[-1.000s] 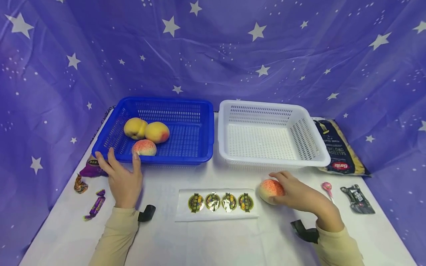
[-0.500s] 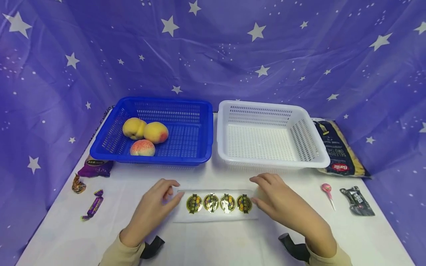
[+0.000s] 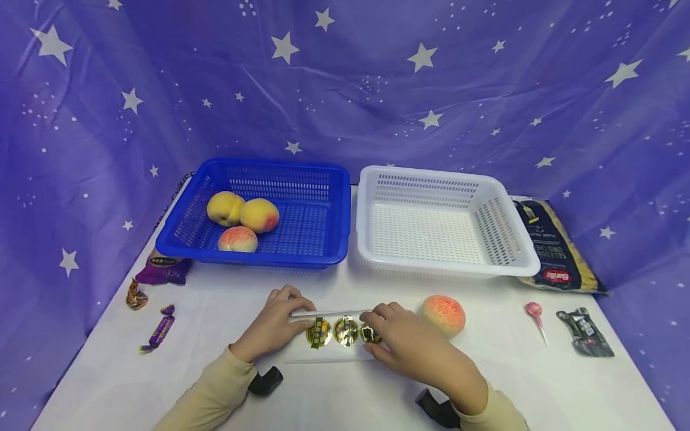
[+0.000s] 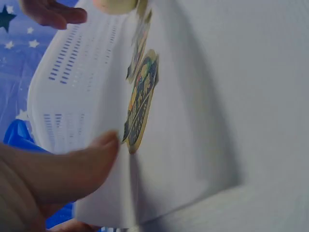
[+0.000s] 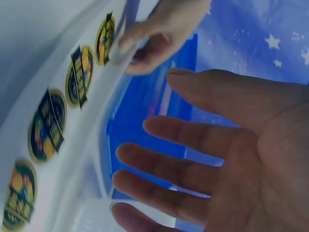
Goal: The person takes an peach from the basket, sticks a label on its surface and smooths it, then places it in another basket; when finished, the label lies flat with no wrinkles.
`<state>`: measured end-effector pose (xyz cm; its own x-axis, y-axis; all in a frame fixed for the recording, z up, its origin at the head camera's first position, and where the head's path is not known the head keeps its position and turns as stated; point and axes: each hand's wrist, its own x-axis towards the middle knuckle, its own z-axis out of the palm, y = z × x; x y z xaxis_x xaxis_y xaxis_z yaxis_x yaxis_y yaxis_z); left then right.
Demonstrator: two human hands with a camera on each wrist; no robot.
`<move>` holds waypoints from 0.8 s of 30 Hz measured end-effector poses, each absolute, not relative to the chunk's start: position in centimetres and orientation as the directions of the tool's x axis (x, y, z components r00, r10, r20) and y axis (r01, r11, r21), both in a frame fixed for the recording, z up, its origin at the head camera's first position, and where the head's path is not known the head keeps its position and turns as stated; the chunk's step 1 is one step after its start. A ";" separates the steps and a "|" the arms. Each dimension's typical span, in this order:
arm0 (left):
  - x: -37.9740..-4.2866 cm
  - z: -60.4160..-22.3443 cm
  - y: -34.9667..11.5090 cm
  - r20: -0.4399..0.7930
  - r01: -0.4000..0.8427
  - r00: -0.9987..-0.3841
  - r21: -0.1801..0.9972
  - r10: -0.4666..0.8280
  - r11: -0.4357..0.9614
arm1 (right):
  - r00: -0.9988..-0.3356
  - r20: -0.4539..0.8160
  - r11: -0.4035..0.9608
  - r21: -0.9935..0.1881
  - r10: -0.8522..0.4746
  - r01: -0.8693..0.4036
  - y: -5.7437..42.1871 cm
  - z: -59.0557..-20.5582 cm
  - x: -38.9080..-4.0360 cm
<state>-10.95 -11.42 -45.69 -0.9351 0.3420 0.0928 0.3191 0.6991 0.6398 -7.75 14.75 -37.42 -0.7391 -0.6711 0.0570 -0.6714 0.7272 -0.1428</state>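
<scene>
A white strip of paper (image 3: pixel 329 355) bears a row of several round fruit stickers (image 3: pixel 345 331). My left hand (image 3: pixel 276 326) pinches its left end between thumb and fingers, and the left wrist view shows the thumb (image 4: pixel 99 162) against the paper beside a sticker. Above the strip's right part is my right hand (image 3: pixel 412 344), hiding a sticker in the head view. Its fingers (image 5: pixel 178 166) are spread and hold nothing in the right wrist view. A red-speckled peach (image 3: pixel 444 315) lies on the table just beyond the right hand.
A blue basket (image 3: pixel 339 259) with two yellow peaches (image 3: pixel 259 215) and a reddish one (image 3: pixel 238 239) stands beside a white basket (image 3: pixel 372 254). Wrapped sweets (image 3: pixel 159 329) lie left. At right are a lollipop (image 3: pixel 535 311), a black packet (image 3: pixel 584 333) and a pasta bag (image 3: pixel 560 251).
My left hand has come from the blue basket's rim to the strip and taken its left end. The right hand has let go of the peach and moved left over the stickers.
</scene>
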 end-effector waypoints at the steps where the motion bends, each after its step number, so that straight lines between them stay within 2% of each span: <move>1: -11.0 -45.8 -11.4 0.090 0.303 -0.941 0.655 0.326 0.692 | -0.732 0.051 0.721 -0.144 -0.679 -0.678 14.5 -37.5 -7.7; 4: -10.8 -45.6 -11.3 0.043 0.213 -0.964 0.711 0.261 0.670 | -0.722 0.059 0.706 -0.166 -0.690 -0.689 13.7 -37.9 -7.7; 7: -10.8 -44.7 -11.1 -0.057 0.083 -0.977 0.787 0.206 0.611 | -0.736 0.104 0.712 -0.194 -0.669 -0.674 12.8 -38.2 -8.0; 11: -11.0 -43.4 -10.7 -0.219 -0.102 -0.949 0.894 0.227 0.436 | -0.772 0.184 0.726 -0.262 -0.609 -0.636 11.8 -38.7 -8.5; 14: -11.3 -42.7 -10.3 -0.284 -0.192 -0.921 0.927 0.268 0.322 | -0.784 0.249 0.711 -0.329 -0.569 -0.621 11.1 -38.9 -9.0; 17: -11.5 -42.2 -9.8 -0.284 -0.207 -0.918 0.938 0.276 0.278 | -0.785 0.298 0.695 -0.365 -0.544 -0.620 10.5 -39.2 -9.5; 24: -10.9 -40.9 -9.0 -0.246 -0.175 -0.933 0.948 0.264 0.265 | -0.757 0.387 0.686 -0.333 -0.527 -0.647 9.5 -40.1 -9.9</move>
<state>-10.95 -8.95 -40.95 -0.9326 0.2641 -0.2460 -0.1752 0.2647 0.9483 -9.89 9.54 -40.09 -0.7571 -0.5265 0.3867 -0.6470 0.6860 -0.3327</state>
